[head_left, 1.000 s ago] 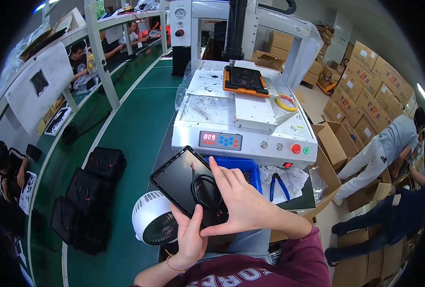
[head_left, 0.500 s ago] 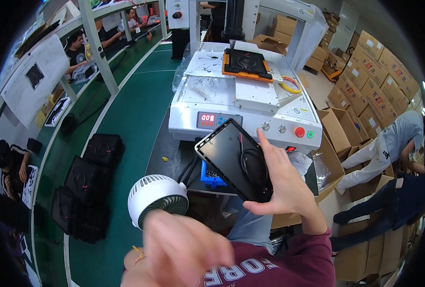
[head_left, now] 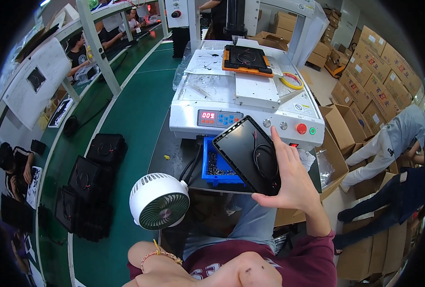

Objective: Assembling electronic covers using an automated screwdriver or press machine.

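Note:
Gripped by its right edge in my right hand [head_left: 293, 179] is a black rectangular plastic casing [head_left: 238, 150], tilted, with a raised rim. A thin black cable is coiled on its inner face. The thumb lies at its lower corner and the fingers run up the far side. Behind the casing, partly covered by it, a blue bin [head_left: 226, 179] holds many small dark parts. My left hand [head_left: 248, 272], a bracelet at its wrist, is bent across my body at the lower edge; its fingers are hidden.
A white machine [head_left: 207, 103] with buttons stands ahead, an orange-and-black fixture [head_left: 246, 61] on it. A white fan [head_left: 160, 201] stands left of my knees. Stacked black casings [head_left: 85, 179] lie on the green bench [head_left: 140, 105]. Cardboard boxes [head_left: 377, 71] and people are at right.
My left hand has dropped from beside the fan to my body, uncovering the fan. The casing in my right hand has shifted slightly right, and more of the blue bin shows.

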Motion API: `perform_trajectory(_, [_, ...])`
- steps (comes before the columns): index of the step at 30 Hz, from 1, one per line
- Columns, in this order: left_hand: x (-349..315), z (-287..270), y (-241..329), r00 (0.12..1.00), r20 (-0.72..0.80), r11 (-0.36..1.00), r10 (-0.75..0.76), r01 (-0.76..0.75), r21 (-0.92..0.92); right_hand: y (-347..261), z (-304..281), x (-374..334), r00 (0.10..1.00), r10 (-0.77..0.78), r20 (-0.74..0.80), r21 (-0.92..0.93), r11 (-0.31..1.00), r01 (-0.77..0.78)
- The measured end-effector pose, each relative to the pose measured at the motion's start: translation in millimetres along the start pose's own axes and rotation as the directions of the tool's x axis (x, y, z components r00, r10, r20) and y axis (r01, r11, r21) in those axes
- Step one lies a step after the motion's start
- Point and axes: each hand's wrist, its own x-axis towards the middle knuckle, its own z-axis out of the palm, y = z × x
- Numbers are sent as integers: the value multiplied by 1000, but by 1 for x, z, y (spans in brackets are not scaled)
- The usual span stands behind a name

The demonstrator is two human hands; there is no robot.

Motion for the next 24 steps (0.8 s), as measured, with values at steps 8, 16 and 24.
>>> perform_trajectory(8, [-15,-11,22,1000,4,995,26,-26,92,1,-11,-7,999,8,-47,-2,1000,-8])
perform_trajectory(16, [70,-146,25,872,-488,399,31,437,806,34,-40,-46,984,122,-133,-93,986,-135])
perform_trajectory(24, [139,-290,-25,657,-743,-100,124,754,650,49,-55,-96,968,236,-82,-41,970,-240])
